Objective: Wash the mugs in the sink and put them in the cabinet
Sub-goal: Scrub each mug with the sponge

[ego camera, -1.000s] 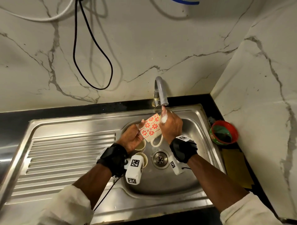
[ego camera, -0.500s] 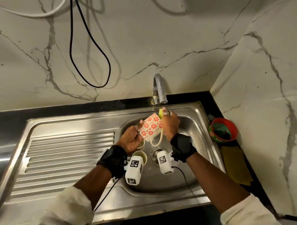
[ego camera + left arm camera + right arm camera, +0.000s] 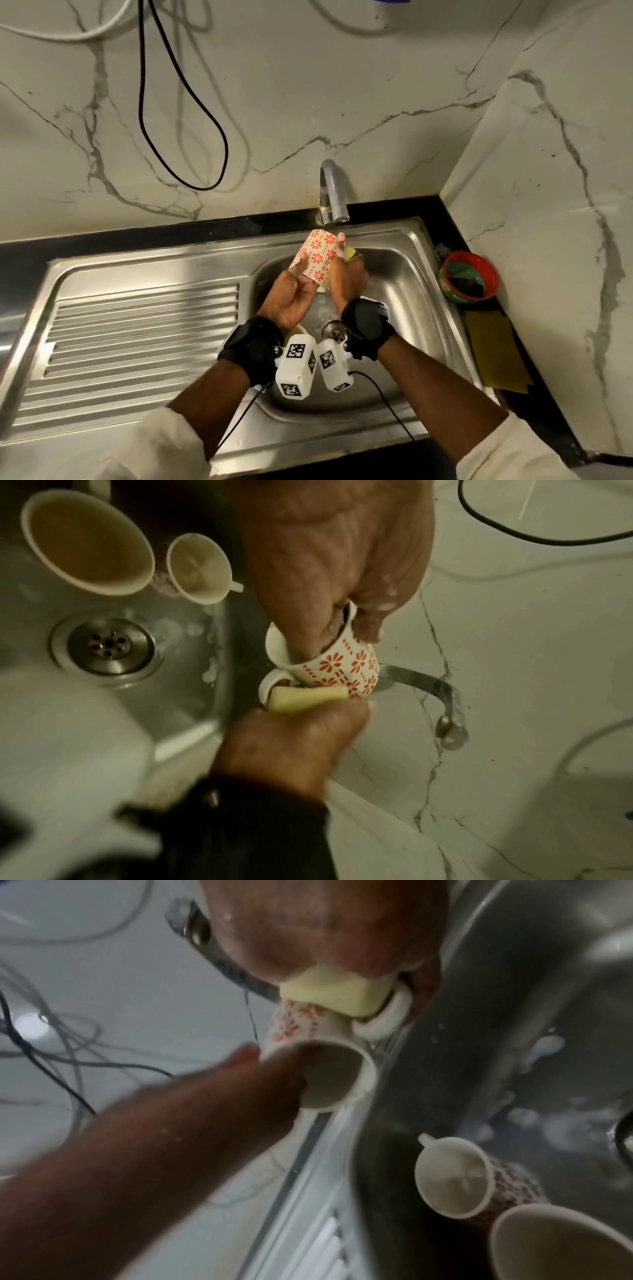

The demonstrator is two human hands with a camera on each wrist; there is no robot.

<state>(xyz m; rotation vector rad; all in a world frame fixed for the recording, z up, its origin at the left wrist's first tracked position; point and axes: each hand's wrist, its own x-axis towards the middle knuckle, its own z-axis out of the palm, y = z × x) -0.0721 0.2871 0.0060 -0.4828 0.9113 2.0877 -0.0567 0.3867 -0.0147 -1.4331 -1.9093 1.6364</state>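
A white mug with red flowers (image 3: pixel 318 257) is held over the sink basin (image 3: pixel 404 301), just under the faucet (image 3: pixel 331 192), base tilted up and away. My left hand (image 3: pixel 301 275) grips it by the rim, fingers inside the mug (image 3: pixel 346 666) and thumb outside. My right hand (image 3: pixel 346 274) holds a yellow sponge (image 3: pixel 350 253) and presses it against the mug's side by the handle; the sponge (image 3: pixel 306 699) also shows in the left wrist view. Two more mugs (image 3: pixel 87 542) (image 3: pixel 198 568) lie in the basin.
The drain (image 3: pixel 106 645) sits mid-basin with suds around it. A ribbed drainboard (image 3: pixel 137 335) lies to the left. On the black counter at right are a red bowl (image 3: pixel 469 282) and a yellow cloth (image 3: pixel 493 349). A black cable (image 3: pixel 181 102) hangs on the marble wall.
Both hands have moved up and closer to the faucet. The mug has turned so its base points up and away, and the sponge has moved to the side by the handle.
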